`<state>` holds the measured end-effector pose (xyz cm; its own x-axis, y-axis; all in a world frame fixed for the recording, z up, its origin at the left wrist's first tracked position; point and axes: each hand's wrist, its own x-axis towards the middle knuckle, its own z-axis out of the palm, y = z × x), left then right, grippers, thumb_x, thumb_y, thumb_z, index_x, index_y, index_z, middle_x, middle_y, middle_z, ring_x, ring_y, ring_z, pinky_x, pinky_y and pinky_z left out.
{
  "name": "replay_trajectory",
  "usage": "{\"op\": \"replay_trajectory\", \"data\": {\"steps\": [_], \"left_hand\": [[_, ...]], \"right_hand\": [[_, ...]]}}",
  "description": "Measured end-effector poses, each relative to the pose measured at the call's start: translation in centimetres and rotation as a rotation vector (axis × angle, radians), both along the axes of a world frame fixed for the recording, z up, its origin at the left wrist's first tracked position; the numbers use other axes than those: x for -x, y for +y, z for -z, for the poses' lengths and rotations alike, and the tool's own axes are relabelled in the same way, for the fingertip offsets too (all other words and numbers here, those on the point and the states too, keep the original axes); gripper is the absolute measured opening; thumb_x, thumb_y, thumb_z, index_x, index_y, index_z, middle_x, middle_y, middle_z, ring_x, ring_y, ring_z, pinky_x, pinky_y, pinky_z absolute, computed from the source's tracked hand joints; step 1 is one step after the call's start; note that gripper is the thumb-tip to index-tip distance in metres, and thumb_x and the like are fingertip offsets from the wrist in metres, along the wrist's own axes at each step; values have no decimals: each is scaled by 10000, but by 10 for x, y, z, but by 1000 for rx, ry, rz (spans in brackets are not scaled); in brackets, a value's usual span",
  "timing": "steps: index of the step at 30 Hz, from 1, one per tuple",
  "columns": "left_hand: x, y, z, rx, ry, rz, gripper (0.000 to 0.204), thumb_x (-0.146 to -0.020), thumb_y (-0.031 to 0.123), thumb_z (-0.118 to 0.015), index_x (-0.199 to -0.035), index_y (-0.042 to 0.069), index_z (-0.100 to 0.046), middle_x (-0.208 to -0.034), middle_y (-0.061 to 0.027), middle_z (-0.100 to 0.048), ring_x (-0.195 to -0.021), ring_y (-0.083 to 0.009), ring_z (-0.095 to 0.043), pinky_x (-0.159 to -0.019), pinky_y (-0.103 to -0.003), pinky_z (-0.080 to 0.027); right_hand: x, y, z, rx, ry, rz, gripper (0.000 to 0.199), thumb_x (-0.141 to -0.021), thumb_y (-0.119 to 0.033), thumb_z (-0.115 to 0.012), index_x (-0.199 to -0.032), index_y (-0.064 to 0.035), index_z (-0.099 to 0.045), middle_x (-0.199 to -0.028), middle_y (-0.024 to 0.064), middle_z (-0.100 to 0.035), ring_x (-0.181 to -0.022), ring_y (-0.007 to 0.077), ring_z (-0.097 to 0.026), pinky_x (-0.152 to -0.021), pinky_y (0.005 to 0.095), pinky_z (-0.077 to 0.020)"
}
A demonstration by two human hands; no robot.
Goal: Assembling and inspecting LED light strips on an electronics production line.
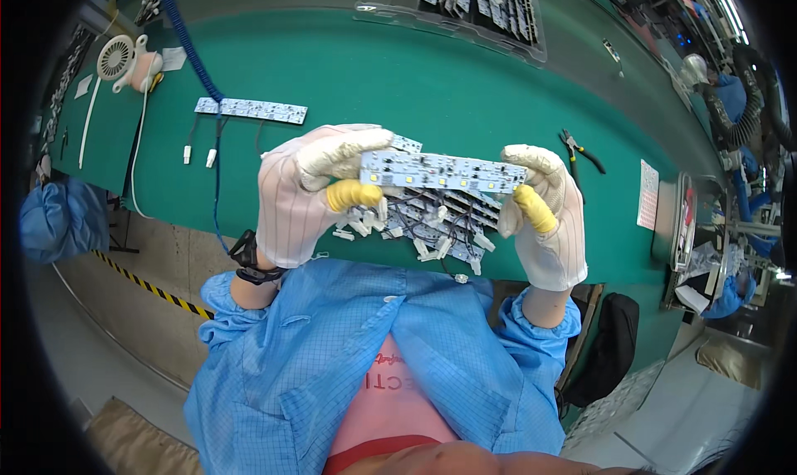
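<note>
Between my two gloved hands I hold up a white LED circuit board [440,173], a long strip with small yellow LEDs along its lower edge. My left hand [320,184] is closed on its left end, the yellow-covered thumb in front. My right hand [544,201] pinches the right end in the same way, also with a yellow thumb cover. Below and behind the strip lies a pile of similar boards [452,217] with dark wires and white connectors [361,222], partly hidden by the held board and my hands.
Another LED strip [253,110] lies at the left, its wired connectors toward me, beside a blue coiled cord [187,43]. A small fan [124,61] stands at the far left. Pliers [579,153] lie right. A clear tray [465,31] of boards sits at the back.
</note>
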<state>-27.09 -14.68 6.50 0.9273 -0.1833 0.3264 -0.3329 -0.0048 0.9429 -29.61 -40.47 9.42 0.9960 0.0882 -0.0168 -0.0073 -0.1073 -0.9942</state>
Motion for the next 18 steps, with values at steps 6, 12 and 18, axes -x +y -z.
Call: {"op": "replay_trajectory", "data": {"steps": [6, 12, 18], "left_hand": [[4, 3, 1, -89, 119, 14, 449, -800, 174, -724, -1152, -71, -591, -1053, -147, -656, -924, -177, -633, -796, -267, -512], [-9, 1, 6, -310, 162, -115, 422, -860, 179, -666, -1211, -36, -570, -1126, -135, -649, -1014, -150, -611, -879, -256, -472], [-13, -2, 21, -223, -24, -206, 341, -819, 208, -702, -1098, 22, -641, -923, -82, -692, -723, -139, -608, -662, -274, -480]], "right_hand": [[6, 1, 3, -180, 23, 17, 364, -874, -163, -621, -1162, 33, -516, -791, 55, -595, -562, 73, -508, -535, 205, -396], [11, 11, -4, -232, 6, -57, 550, -841, -287, -690, -1186, 90, -484, -697, 74, -591, -539, 85, -520, -535, 189, -391], [12, 15, -16, -293, 71, -112, 530, -847, -246, -684, -1200, 92, -481, -745, 84, -615, -581, 95, -565, -571, 199, -428]]}}
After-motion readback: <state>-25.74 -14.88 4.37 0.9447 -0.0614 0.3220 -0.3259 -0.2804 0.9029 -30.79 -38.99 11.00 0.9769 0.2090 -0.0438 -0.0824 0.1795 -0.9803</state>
